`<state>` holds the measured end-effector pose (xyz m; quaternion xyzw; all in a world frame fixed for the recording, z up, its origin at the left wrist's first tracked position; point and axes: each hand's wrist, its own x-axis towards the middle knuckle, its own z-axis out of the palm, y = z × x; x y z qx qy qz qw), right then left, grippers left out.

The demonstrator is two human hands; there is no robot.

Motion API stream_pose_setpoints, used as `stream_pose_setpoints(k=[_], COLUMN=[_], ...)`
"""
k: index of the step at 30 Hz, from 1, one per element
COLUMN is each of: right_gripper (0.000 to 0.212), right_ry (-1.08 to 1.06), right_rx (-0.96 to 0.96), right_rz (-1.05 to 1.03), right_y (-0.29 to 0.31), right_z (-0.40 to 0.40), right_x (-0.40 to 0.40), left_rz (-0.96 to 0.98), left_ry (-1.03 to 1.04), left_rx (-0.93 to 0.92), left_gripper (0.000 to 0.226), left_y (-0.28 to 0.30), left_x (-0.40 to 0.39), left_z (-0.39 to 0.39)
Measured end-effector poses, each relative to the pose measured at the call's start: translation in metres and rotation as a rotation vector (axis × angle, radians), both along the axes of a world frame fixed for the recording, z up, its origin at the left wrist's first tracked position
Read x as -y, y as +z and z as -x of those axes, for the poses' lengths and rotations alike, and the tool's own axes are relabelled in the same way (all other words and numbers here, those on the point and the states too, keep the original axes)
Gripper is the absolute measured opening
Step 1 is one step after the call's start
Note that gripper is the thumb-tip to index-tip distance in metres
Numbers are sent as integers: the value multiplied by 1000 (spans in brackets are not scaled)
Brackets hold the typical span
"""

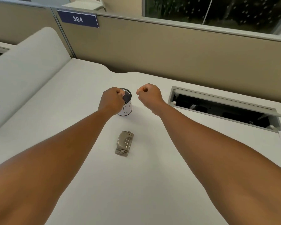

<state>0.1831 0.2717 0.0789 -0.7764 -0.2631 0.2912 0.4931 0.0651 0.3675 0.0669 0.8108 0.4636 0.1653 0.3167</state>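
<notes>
A: Main thing?
B: Mesh pen cup [128, 103], black, round, with a white paper band with dark marks round its lower part. Upright on the white table [152, 184], about mid-table, towards the far edge.

A: Anything in it?
B: Can't tell, the inside is dark and half covered.

A: Left hand?
B: Left hand [111, 101] is a fist, back of the hand up, fingers [120, 93] curled in tight. Nothing visible in it. It sits over the cup's left rim and hides that side. Touching or just above it, can't tell.

A: Right hand?
B: Right hand [149, 96] is also a fist, fingers [143, 91] tucked in, holding nothing that shows. It's just right of the cup, apart from it, with bare table between them. Both forearms are bare and stretched forward.

A: Other stuff on the table?
B: Metal hole punch [124, 143], grey-beige, lying flat between the two forearms, nearer the person than the cup and roughly in line with it. Neither hand touches it.

A: Further out?
B: Cable hatch [224, 111] set in the table at right, lid [225, 99] tipped open, dark inside. A tan partition [169, 51] runs along the far edge. A blue number plate [78, 19] reading 384 hangs on it at upper left. A white rounded side panel [28, 65] stands at left. A window [217, 12] is above the partition, dark outside.
</notes>
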Motion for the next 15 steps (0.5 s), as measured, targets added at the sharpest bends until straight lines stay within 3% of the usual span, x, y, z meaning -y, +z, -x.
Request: stream_pose_setpoints(k=[7, 15], right_gripper=[12, 24], right_ry=[74, 273], right_rx=[101, 314], right_rz=[77, 242], right_y=[-11, -17], right_z=[2, -1], right_x=[-50, -77], left_rz=[57, 16], left_ry=[-25, -66], left_rx=[-77, -129], left_gripper=[18, 21], left_y=[-8, -18], left_x=[-39, -64], left_z=[1, 1])
